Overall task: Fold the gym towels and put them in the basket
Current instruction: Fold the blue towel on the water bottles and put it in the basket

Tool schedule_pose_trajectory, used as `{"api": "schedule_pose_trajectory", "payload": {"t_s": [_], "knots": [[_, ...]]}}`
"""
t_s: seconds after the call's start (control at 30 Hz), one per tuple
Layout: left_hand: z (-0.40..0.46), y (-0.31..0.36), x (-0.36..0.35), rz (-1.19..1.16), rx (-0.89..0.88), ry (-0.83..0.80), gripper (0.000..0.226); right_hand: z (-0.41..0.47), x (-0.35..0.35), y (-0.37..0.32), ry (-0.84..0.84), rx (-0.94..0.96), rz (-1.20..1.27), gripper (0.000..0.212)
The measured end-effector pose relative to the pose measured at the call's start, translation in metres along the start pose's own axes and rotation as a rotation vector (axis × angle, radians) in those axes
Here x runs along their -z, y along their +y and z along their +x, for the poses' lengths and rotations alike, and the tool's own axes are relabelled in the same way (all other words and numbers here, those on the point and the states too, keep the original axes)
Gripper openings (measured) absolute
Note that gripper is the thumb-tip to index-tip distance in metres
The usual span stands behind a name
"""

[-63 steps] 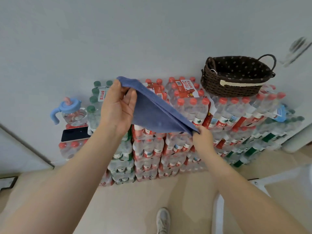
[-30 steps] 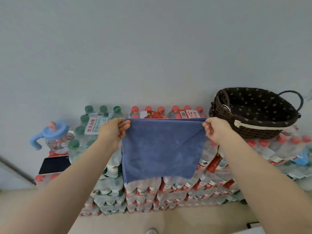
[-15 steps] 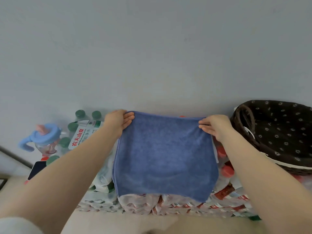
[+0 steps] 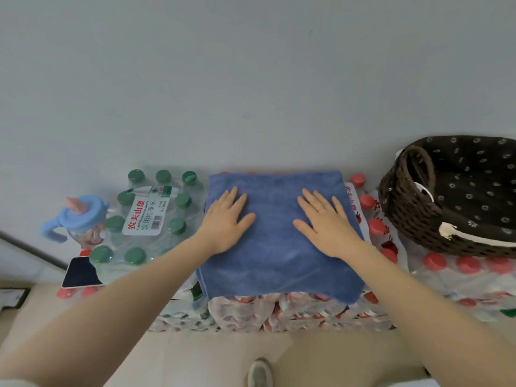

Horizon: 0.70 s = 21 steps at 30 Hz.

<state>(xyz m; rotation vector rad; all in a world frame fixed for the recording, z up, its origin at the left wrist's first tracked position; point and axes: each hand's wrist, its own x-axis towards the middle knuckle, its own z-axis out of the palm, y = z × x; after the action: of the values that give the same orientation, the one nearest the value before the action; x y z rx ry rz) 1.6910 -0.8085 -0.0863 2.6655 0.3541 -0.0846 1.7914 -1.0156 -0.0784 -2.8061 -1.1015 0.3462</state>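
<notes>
We observe the towel lying flat on top of the stacked bottle packs, its near edge hanging slightly over the front. The left hand rests palm-down on the towel's left part, fingers straight and spread. The right hand rests likewise on the right part (a ring shows on one finger). Neither hand grips anything. The basket stands on the packs to the right, apart from the towel. A blue-lidded cup stands at far left.
</notes>
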Motion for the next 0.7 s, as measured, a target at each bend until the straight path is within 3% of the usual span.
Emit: {"api": "schedule_pose_trajectory", "payload": {"t_s": [0.07, 0.13, 0.2, 0.3, 0.37, 0.5, 0.7], "knots": [[-0.012, -0.010, -0.007, 0.210, 0.020, -0.035, 0.078, -0.012, -0.005, 0.005, -0.043, -0.125, -0.014, 0.065], [-0.024, -0.015, -0.004, 0.118, 0.064, -0.020, 0.067, -0.025, -0.007, 0.014, -0.016, -0.286, 0.012, 0.068], [-0.040, -0.015, 0.000, -0.116, 0.111, 0.019, 0.064, -0.043, -0.009, 0.016, 0.056, -0.393, 0.094, 0.068], [-0.075, -0.005, 0.001, -0.568, 0.241, 0.138, 0.054, -0.077, -0.015, 0.006, 0.407, -0.464, 0.298, 0.050], [-0.099, -0.005, -0.002, -0.695, 0.346, 0.119, 0.049, -0.097, -0.020, -0.003, 0.637, -0.566, 0.393, 0.030], [-0.128, -0.017, -0.018, -0.559, 0.285, 0.083, 0.033, -0.113, -0.042, -0.008, 0.528, -0.808, 0.857, 0.011], [-0.146, -0.010, -0.047, -0.758, 0.386, 0.289, 0.022, -0.123, -0.054, -0.022, 0.461, -0.839, 1.248, 0.031]]}}
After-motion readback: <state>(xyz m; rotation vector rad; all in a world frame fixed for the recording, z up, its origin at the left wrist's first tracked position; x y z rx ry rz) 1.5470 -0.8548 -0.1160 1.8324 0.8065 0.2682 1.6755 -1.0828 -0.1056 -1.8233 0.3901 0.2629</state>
